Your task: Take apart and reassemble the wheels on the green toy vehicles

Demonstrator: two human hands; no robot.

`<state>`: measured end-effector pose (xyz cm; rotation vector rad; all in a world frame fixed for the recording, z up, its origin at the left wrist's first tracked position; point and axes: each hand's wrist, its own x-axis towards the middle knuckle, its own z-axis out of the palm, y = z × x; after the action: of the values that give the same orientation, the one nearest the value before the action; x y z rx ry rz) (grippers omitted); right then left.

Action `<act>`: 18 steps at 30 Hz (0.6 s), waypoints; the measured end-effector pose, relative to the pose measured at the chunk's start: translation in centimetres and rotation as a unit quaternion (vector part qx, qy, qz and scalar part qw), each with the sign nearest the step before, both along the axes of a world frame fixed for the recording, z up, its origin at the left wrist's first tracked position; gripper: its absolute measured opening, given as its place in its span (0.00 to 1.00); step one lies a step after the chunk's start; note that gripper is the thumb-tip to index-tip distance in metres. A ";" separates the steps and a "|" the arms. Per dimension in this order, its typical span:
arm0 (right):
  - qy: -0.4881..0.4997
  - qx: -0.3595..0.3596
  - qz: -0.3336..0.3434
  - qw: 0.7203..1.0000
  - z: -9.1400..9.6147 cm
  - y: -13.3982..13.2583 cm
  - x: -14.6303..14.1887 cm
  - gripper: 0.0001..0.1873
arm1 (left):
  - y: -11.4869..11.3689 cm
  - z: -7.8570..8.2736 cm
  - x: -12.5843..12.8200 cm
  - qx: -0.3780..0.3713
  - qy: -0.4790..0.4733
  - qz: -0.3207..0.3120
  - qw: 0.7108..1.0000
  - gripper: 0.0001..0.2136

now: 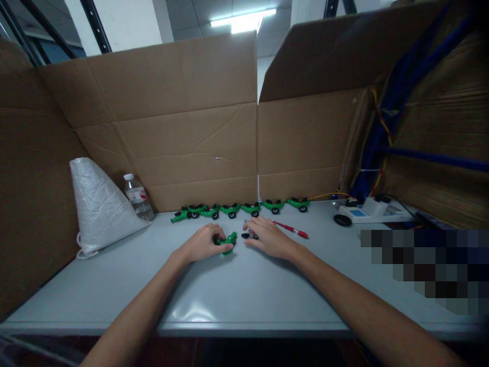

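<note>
Left grip (201, 242) holds green toy (230, 238); right grip (269, 236), black part (246, 236).

black part (246, 236) half-hidden, forearms (143, 295) cut off

Table (237, 295): open lane along front edge, between left forearm (148, 300) and right forearm (355, 300). Back edge: row of green toy vehicles (229, 211) blocks the middle, cardboard wall (191, 158) behind. Back-left corner: white bag (101, 214), water bottle (137, 198). Back-right: power strip (376, 210). Screwdriver (292, 229) just behind right hand (269, 237). Gap to left hand (204, 242) narrow.
</note>
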<state>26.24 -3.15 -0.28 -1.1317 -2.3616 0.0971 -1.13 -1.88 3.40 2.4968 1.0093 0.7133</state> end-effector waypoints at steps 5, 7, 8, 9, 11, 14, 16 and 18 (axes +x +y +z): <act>-0.012 0.003 -0.008 1.000 -0.3 0.0 -0.1 0.12 | 0.1 -0.3 0.2 0.007 -0.006 0.003 1.000 0.14; -0.023 0.005 -0.007 1.000 -0.2 0.0 -0.2 0.09 | 0.2 -0.5 0.2 0.014 -0.007 0.006 1.000 0.14; -0.028 0.006 -0.008 1.000 -0.2 0.0 -0.2 0.07 | 0.2 -0.6 0.2 0.018 -0.009 0.008 1.000 0.14; -0.032 0.009 -0.008 0.999 -0.2 0.0 -0.2 0.06 | 0.3 -0.8 0.2 0.020 -0.013 0.010 1.000 0.14; -0.039 0.012 -0.010 0.999 0.0 0.0 -0.2 0.04 | 0.3 -0.9 0.2 0.020 -0.025 0.018 0.999 0.13; -0.039 0.015 -0.011 0.999 0.1 0.0 -0.1 0.02 | 0.3 -1.1 0.3 0.018 -0.036 0.025 0.999 0.13; -0.037 0.018 -0.013 0.999 0.0 0.0 0.1 0.03 | 0.3 -1.2 0.3 0.017 -0.042 0.026 0.999 0.13; -0.036 0.023 -0.020 0.999 -0.1 0.2 0.3 0.04 | 0.5 -1.3 0.4 0.018 -0.056 0.043 0.997 0.13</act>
<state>26.57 -2.91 -0.35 -1.1765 -2.3902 -0.0130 -0.77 -1.37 2.09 2.4269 1.0764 0.8941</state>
